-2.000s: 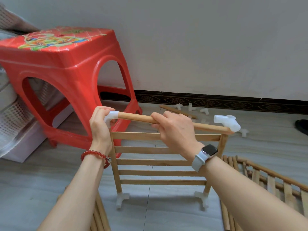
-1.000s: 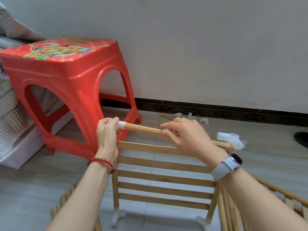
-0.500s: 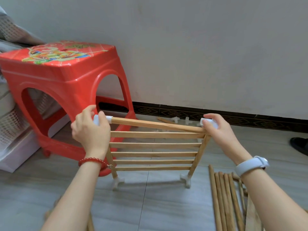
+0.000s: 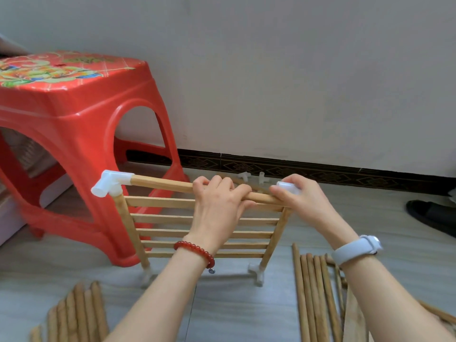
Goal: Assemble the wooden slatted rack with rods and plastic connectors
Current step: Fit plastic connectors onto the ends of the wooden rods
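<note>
Grey floor tiles (image 4: pixel 234 312) carry the upright slatted panel (image 4: pixel 187 219) before a white wall (image 4: pixel 296 70) with dark skirting (image 4: pixel 320 169). The left hand (image 4: pixel 217 206) curls round the top rod (image 4: pixel 160 183); the right hand (image 4: pixel 303 201) grips the white corner connector (image 4: pixel 287 186). Red stool (image 4: pixel 74 124) stands left; loose rods (image 4: pixel 313 297) lie right.

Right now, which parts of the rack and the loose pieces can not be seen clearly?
Head view only:
- Right connector: mostly covered by the right hand; its seating on the post is unclear.
- Top rod: middle hidden under the left hand.
- Spare connectors by the wall: too small.
- Loose rods: cut off by the bottom edge.
</note>
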### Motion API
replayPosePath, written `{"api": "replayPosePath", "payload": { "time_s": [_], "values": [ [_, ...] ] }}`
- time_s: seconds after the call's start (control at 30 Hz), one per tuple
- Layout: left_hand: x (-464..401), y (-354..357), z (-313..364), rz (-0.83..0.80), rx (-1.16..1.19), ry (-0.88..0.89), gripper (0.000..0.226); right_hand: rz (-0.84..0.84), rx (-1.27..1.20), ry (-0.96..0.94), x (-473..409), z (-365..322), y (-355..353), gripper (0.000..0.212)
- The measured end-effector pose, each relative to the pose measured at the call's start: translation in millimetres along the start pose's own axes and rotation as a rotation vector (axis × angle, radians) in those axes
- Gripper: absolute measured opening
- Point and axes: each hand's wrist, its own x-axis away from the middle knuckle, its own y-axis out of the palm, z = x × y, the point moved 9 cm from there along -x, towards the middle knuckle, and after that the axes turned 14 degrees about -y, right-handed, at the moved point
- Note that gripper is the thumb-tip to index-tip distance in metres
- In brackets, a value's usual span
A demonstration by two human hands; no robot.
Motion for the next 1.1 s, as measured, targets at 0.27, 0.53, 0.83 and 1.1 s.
{"api": "replayPosePath", "payload": {
  "time_s": [0.27,0.53,0.83,1.1],
  "values": [
    [5,8,-2,-0.049,0.018,0.029,0.011,-0.016,-0.183,-0.113,3,-12,-3,0.02],
    [7,10,-5,-0.099,-0.043,0.016,0.018,0.036,-0.306,0.017,2,-6,3,0.029],
    [6,25,15,-0.197,-0.176,-0.038,0.014,0.269,-0.096,0.053,8,-2,-10,0.048],
    [9,27,14,-0.154,-0.163,-0.027,0.027,0.084,-0.421,-0.104,5,-14,-9,0.051]
  ]
}}
